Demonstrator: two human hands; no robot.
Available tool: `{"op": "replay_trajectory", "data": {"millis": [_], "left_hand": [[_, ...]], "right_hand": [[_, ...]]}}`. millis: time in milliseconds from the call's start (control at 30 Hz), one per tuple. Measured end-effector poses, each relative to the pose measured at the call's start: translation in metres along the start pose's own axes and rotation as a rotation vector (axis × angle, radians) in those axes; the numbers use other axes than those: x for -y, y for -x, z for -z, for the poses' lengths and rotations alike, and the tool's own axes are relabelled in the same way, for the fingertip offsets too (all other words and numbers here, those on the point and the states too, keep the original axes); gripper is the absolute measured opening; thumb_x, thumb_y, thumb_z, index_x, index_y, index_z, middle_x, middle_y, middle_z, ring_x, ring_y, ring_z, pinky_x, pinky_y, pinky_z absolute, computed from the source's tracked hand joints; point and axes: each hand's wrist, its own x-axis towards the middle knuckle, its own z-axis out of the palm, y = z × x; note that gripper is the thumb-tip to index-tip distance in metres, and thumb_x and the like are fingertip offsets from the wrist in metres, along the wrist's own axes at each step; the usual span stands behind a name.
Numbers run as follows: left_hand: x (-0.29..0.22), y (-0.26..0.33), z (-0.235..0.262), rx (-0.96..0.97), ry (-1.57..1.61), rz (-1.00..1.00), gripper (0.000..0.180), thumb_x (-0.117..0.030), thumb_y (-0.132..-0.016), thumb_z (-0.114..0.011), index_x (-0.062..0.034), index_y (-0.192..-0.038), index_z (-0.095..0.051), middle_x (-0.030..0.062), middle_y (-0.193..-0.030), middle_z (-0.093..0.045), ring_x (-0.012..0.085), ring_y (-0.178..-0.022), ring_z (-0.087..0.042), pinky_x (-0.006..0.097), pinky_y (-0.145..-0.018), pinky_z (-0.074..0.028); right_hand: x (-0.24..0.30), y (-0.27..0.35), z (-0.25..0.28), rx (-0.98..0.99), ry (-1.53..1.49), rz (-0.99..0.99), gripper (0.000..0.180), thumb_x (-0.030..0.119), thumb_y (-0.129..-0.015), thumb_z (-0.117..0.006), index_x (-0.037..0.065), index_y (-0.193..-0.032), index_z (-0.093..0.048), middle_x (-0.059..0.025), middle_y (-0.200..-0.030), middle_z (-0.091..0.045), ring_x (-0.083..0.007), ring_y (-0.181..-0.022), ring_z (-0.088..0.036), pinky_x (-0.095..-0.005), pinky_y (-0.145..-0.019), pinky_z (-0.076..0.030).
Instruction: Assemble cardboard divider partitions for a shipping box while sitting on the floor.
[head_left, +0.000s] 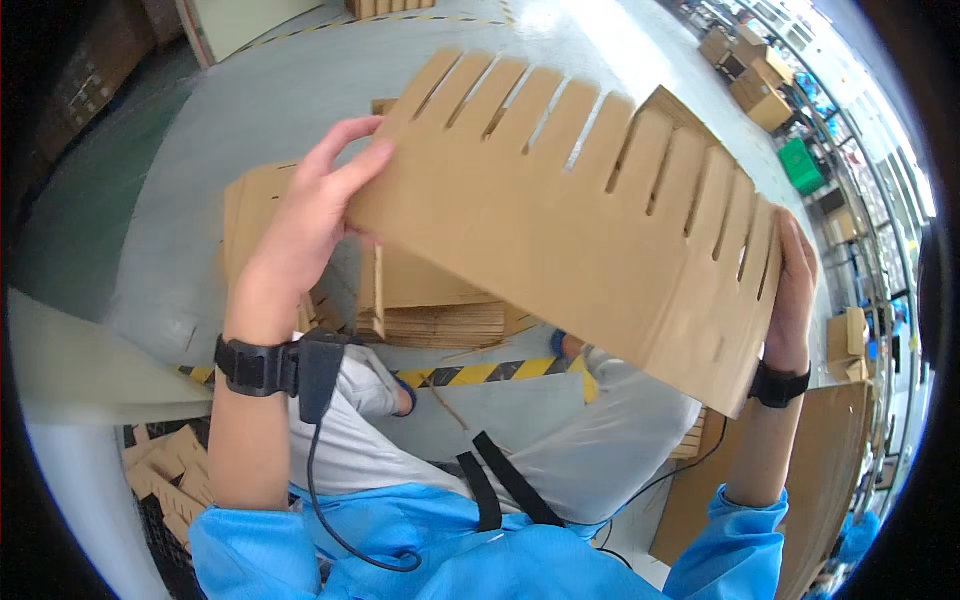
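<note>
A long brown cardboard divider sheet (pixel 520 210), with a row of narrow slots cut into its far edge, hangs tilted in front of me. My left hand (pixel 325 195) grips its left end, thumb on the near face and fingers behind. At the right end, my right hand (pixel 793 280) is closed on the edge, its fingers partly hidden. The sheet slopes down toward the right and bends near its right part. Below it on the floor lies a stack of flat cardboard sheets (pixel 430 325), partly covered by the held sheet.
More cardboard (pixel 250 215) stands left of the stack. Cardboard scraps (pixel 170 475) fill a dark container at lower left. Yellow-black tape (pixel 480 374) crosses the floor by my feet. A large cardboard panel (pixel 770 480) leans at right, near shelving with boxes and a green bin (pixel 802 166).
</note>
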Motion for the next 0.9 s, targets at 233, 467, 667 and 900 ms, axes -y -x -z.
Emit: {"op": "replay_trajectory", "data": {"millis": [233, 467, 667, 900], "left_hand": [[0.018, 0.049, 0.069, -0.026, -0.015, 0.251, 0.036, -0.022, -0.093, -0.044, -0.0057, -0.124, -0.056, 0.0025, -0.097, -0.066, 0.0105, -0.07, -0.062, 0.029, -0.054, -0.045], [0.068, 0.062, 0.06, -0.362, 0.487, 0.438, 0.041, -0.04, -0.096, -0.038, -0.0073, -0.096, -0.063, 0.0084, -0.066, -0.065, 0.0266, -0.068, -0.066, 0.037, -0.063, -0.05], [0.114, 0.049, 0.039, -0.476, 0.299, 0.447, 0.05, -0.049, -0.096, -0.034, -0.006, -0.092, -0.06, 0.0053, -0.057, -0.056, 0.0245, -0.066, -0.061, 0.036, -0.066, -0.047], [0.126, 0.039, 0.033, -0.406, 0.192, 0.454, 0.056, -0.053, -0.096, -0.032, -0.0035, -0.094, -0.059, 0.0077, -0.062, -0.061, 0.0214, -0.067, -0.063, 0.033, -0.067, -0.046]], "right_hand": [[-0.121, -0.002, -0.063, 0.276, -0.259, -0.453, 0.025, 0.029, -0.097, -0.054, 0.006, -0.106, -0.059, -0.0032, -0.09, -0.063, -0.0105, -0.078, -0.06, -0.0255, -0.07, -0.049], [-0.158, 0.053, -0.075, 0.322, -0.538, -0.645, 0.026, 0.015, -0.094, -0.052, 0.003, -0.118, -0.055, -0.0104, -0.102, -0.068, -0.0197, -0.085, -0.064, -0.0328, -0.075, -0.053], [-0.158, 0.072, -0.081, 0.185, -0.136, -0.577, 0.022, 0.015, -0.095, -0.055, 0.002, -0.113, -0.056, -0.0113, -0.095, -0.068, -0.0157, -0.082, -0.065, -0.0271, -0.072, -0.053], [-0.177, 0.069, -0.072, 0.255, -0.029, -0.595, 0.019, 0.012, -0.095, -0.054, 0.0, -0.11, -0.056, -0.0101, -0.093, -0.068, -0.0147, -0.083, -0.065, -0.0268, -0.074, -0.052]]}}
